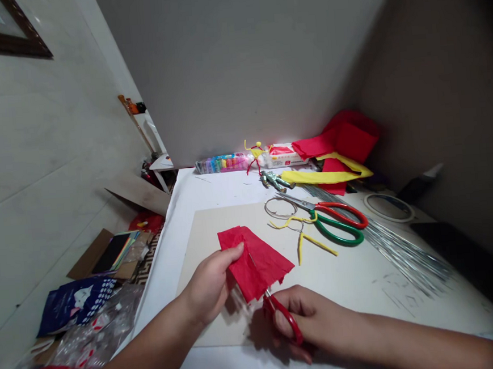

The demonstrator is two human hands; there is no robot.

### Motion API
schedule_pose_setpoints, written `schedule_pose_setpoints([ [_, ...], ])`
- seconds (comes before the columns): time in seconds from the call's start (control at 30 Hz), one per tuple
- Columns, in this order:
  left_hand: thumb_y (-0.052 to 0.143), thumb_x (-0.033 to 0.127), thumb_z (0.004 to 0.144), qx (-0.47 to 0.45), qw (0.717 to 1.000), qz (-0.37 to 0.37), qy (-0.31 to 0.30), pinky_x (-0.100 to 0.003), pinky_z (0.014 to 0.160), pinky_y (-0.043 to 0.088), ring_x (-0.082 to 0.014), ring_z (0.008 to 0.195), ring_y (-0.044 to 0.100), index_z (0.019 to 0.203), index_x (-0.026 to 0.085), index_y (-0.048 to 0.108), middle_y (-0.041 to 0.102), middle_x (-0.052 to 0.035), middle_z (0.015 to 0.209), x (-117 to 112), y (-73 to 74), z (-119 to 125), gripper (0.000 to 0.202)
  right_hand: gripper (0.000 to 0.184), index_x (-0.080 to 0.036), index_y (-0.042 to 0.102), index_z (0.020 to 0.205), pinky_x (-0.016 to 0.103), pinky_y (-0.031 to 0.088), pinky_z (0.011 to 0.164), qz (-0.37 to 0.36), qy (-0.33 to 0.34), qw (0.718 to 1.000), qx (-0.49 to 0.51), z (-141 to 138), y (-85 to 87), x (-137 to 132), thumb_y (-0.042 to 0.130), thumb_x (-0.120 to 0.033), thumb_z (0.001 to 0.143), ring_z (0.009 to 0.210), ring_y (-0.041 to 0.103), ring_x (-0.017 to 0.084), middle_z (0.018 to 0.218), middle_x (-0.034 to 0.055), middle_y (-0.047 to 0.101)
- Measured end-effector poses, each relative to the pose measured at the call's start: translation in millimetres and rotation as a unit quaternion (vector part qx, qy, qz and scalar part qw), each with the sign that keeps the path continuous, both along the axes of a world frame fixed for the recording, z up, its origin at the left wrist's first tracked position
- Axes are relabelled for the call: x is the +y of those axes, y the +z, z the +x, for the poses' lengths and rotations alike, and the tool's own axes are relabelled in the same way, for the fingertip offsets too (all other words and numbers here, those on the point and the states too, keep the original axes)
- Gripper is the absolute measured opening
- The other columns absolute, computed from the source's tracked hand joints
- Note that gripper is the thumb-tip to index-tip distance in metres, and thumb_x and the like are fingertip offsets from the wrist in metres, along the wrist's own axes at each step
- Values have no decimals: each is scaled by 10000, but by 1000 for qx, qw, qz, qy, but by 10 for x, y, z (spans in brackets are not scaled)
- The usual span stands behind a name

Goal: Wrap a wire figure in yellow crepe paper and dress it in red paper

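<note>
My left hand (214,281) pinches a piece of red crepe paper (263,263) by its left side, thumb on top, above a pale board (203,233). In my right hand (302,322) is a small pair of red-handled scissors (289,317), fingers through the loops. The blades reach into the lower edge of the paper, with part of one showing through a slit. Beyond the paper lies a figure of bent wire wrapped in yellow (306,239). Larger scissors with one red and one green handle (338,220) rest to its right.
A coil of wire (280,206) and a bundle of silvery wires (405,251) lie on the table. Farther back are a yellow strip (322,176), red crepe paper (349,136), a small yellow-and-red figure (256,151) and a pack of coloured clay (223,163). A tape roll (389,206) sits right.
</note>
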State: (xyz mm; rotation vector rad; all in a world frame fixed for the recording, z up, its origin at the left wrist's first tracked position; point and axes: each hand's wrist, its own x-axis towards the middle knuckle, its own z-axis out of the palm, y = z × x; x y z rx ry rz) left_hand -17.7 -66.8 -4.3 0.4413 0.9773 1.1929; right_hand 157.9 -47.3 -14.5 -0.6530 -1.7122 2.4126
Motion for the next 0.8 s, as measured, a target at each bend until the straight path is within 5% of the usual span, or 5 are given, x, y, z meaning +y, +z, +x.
schedule_pose_setpoints([
  [0.2,582,310,830,17,1000,15,-14,-331,797,443,-255,867,647,962,54,688,712,-153,868,-11,-2,9,306,458,-140,479,612,165,257,389,-12,-20,1000,4,7,-56,4,576,-555,781,362,336,40,430,-60,432],
  [0.57,557,335,848,31,997,35,-53,-289,634,437,-212,673,639,942,62,695,713,-118,746,-21,6,10,320,530,-127,531,689,181,243,384,0,-21,1000,4,32,-206,-9,525,-650,776,335,325,49,380,-79,403],
  [0.8,572,372,831,71,995,35,-57,-293,613,423,-176,525,590,828,97,704,665,-65,591,-46,-46,6,306,508,-131,526,665,186,242,388,-4,-21,1000,0,28,-139,-5,555,-629,762,341,332,52,394,-72,417],
])
